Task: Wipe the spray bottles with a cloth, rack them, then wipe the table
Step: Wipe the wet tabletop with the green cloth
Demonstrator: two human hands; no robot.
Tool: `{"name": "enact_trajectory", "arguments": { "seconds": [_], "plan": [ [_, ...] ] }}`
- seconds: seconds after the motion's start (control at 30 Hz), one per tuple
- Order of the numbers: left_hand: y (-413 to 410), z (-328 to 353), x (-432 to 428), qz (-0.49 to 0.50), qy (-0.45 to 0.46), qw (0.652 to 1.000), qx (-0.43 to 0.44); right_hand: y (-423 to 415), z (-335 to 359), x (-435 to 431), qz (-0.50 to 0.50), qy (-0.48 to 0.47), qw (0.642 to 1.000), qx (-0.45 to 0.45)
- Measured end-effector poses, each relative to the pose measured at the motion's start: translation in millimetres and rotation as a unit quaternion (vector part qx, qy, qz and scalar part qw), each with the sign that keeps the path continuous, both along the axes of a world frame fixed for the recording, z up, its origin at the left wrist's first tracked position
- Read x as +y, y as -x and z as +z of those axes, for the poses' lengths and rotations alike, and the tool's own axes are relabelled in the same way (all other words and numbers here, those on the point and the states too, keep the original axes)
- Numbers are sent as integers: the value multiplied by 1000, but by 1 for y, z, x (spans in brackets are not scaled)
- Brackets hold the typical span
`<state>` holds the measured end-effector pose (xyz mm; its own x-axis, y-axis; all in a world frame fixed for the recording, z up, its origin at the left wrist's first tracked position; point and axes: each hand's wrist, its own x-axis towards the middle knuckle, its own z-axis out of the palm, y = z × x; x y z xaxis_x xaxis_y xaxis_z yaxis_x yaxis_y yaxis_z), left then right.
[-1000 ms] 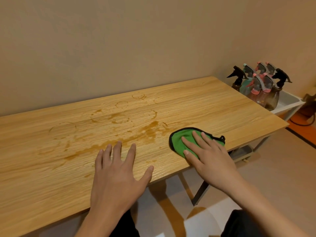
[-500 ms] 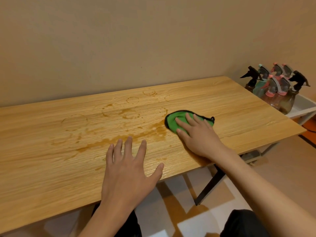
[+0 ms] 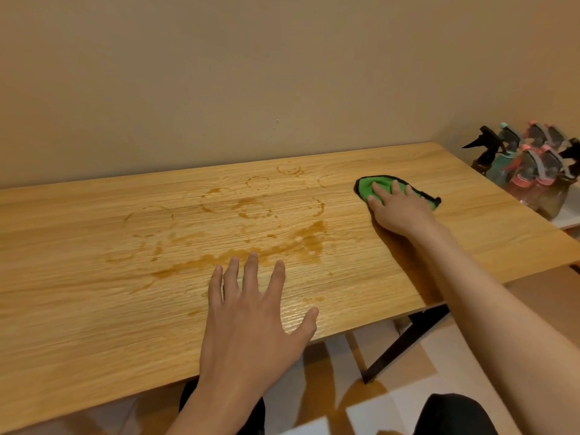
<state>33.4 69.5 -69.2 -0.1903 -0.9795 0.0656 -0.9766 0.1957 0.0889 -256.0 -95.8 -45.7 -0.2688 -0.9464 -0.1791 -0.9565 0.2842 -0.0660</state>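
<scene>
Beige plaster wall (image 3: 251,73) fills the upper half of the head view and meets a long wood-grain table (image 3: 78,309) along its far edge. Pale and tan floor tiles (image 3: 392,403) show under the near edge, crossed by a black table leg (image 3: 405,343). Brown liquid stains (image 3: 251,252) spread over the middle of the tabletop: a long smear, with several ring marks behind it. Off the right end of the table, the spray bottles (image 3: 530,171) stand upright and packed together in a white tray (image 3: 568,215), with black, teal and pink trigger heads.

A green cloth (image 3: 367,186) with a dark edge lies flat on the table, right of the stains and near the far edge. The right hand (image 3: 398,211) lies on top of it, arm stretched forward, fingers nearly straight and pressing down; the cloth shows beyond the fingertips and to the right of the hand. The left hand (image 3: 251,315) rests palm down near the front edge, holding nothing, fingers spread, their tips at the smear.
</scene>
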Motion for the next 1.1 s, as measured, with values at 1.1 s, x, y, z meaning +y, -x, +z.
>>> {"name": "enact_trajectory", "arguments": {
  "seconds": [1.1],
  "plan": [
    [1,0,0,-7,-23,1000,-15,-48,-6,26,243,31,969,-26]
  ]
}}
